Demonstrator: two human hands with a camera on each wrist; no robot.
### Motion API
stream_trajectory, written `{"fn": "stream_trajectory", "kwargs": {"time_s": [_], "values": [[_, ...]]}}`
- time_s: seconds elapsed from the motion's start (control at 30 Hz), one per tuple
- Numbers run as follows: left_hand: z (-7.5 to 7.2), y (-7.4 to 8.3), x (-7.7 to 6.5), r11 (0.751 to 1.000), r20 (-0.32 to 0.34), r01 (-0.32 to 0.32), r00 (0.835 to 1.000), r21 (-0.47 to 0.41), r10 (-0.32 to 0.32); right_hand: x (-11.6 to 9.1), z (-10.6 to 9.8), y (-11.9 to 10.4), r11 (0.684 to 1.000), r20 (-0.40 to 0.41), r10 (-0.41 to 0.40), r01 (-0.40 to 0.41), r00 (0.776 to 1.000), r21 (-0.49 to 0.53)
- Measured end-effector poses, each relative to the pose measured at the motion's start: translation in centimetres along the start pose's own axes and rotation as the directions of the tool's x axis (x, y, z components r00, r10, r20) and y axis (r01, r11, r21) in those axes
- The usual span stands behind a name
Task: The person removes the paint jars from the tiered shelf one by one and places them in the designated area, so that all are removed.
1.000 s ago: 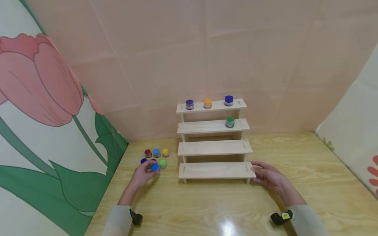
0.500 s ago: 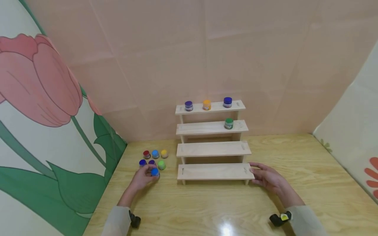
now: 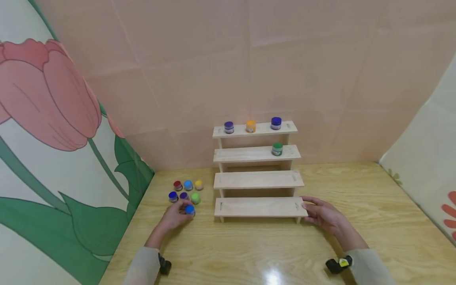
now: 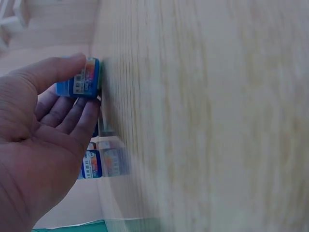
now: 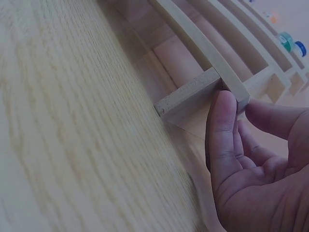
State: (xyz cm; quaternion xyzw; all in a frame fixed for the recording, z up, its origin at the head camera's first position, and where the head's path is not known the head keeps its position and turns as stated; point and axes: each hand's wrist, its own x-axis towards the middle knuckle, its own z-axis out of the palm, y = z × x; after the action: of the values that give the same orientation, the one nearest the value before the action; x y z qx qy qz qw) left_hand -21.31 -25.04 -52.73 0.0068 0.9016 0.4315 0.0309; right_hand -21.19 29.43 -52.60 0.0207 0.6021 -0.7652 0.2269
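1. Since a second ago, we see the left hand [image 3: 175, 216] and the blue jar [image 3: 190, 210] shifted slightly nearer the person, uncovering the purple jar [image 3: 184, 196]; the right hand [image 3: 325, 215] stays at the right end of the wooden stand [image 3: 258, 179].
2. The left hand pinches the blue jar by its sides, thumb against fingers, lid uppermost; we judge this grip keeps it upright. It is just in front of the loose group; whether its base touches the table [image 3: 228, 253] we cannot tell.
3. The right hand pinches the end of the lowest step [image 3: 260, 206], index fingertip beneath, beside the leg; we read this as steadying.
4. Left of the stand, we see two short rows, red jar [image 3: 178, 185], light-blue jar [image 3: 188, 185] and yellow jar [image 3: 199, 185] behind, the front row including a light-green jar [image 3: 195, 198]; such close grouping probably keeps them within reach.
5. Three jars stand apart on the top step, with a green jar [image 3: 277, 149] towards the second step's right end; the spacing looks deliberate to us.
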Motion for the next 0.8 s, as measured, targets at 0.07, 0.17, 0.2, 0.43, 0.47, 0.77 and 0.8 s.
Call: {"fn": "stream_trajectory", "kwargs": {"time_s": [0.07, 0.17, 0.2, 0.43, 0.47, 0.77, 0.8], "values": [[0.1, -0.1, 0.0, 1.0, -0.002, 0.0, 1.0, 0.001, 0.0, 0.0, -0.1, 0.0, 1.0, 0.014, -0.006, 0.006, 1.0, 0.002], [0.0, -0.1, 0.0, 1.0, 0.001, 0.005, 1.0, -0.002, -0.005, 0.0, 0.0, 0.0, 1.0, 0.013, -0.005, 0.005, 1.0, -0.002], [0.0, -0.1, 0.0, 1.0, 0.005, 0.008, 1.0, -0.005, -0.007, 0.0, 0.0, 0.0, 1.0, 0.011, -0.004, 0.004, 1.0, -0.002], [-1.3, 1.0, -0.4, 1.0, 0.03, 0.007, 1.0, -0.011, -0.006, 0.0, -0.1, -0.1, 1.0, -0.004, 0.005, -0.005, 1.0, 0.008], [-1.6, 1.3, -0.4, 1.0, 0.029, 0.01, 1.0, -0.025, -0.01, 0.0, -0.1, -0.1, 1.0, -0.001, 0.006, -0.006, 1.0, 0.008], [-3.2, 4.8, 0.4, 0.986, -0.01, -0.152, 0.988, -0.07, 0.151, 0.1, -0.1, 0.0, 1.0, -0.008, 0.013, -0.013, 1.0, 0.016], [-3.3, 5.4, 0.5, 0.983, -0.014, -0.168, 0.986, -0.076, 0.167, 0.1, -0.1, 0.0, 1.0, -0.004, 0.01, -0.01, 1.0, 0.015]]}}
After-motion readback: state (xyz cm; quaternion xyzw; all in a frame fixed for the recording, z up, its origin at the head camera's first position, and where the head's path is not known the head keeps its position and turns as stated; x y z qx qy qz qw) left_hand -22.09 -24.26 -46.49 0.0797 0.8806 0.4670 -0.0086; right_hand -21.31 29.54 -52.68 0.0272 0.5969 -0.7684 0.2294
